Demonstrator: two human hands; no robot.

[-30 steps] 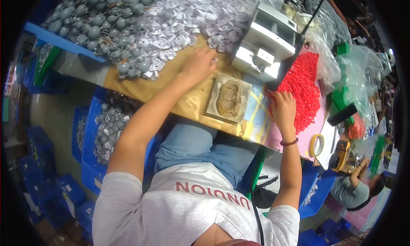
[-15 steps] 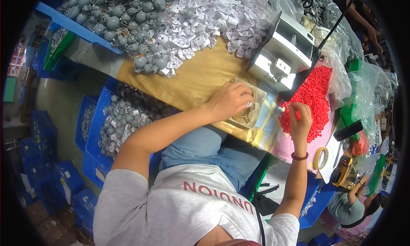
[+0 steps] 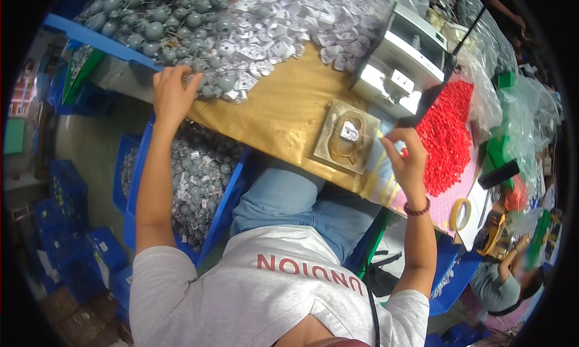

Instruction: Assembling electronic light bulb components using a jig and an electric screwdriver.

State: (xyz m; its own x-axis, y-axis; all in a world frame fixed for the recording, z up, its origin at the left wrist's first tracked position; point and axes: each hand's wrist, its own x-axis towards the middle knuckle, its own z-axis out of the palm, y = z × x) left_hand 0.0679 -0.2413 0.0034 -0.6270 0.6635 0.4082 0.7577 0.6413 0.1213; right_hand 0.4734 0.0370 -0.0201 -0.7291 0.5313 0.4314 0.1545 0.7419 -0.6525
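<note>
My left hand [image 3: 174,97] is at the near edge of a pile of grey round ball-shaped parts with wires [image 3: 193,21]. Its thumb and fingers are apart, and nothing shows between them. My right hand [image 3: 409,160] is closed in a pinch beside the heap of small red plastic pieces [image 3: 449,142], with a bit of red [image 3: 404,151] showing at its fingers. Between the hands, a square block with a rounded hollow [image 3: 324,147] lies on the brown-covered table. A white plastic part [image 3: 350,131] sits in the hollow, touched by neither hand.
White plastic parts [image 3: 289,21] are heaped at the back. A white-and-grey machine [image 3: 401,63] stands behind the block. Blue bins [image 3: 208,250] of grey parts sit below the table's left edge. A yellow tape roll [image 3: 460,214] lies at right; another person [image 3: 500,283] works beyond.
My left hand has left the block and swung left to the grey pile, uncovering the white part in the hollow. My right hand has shifted slightly left, away from the red heap.
</note>
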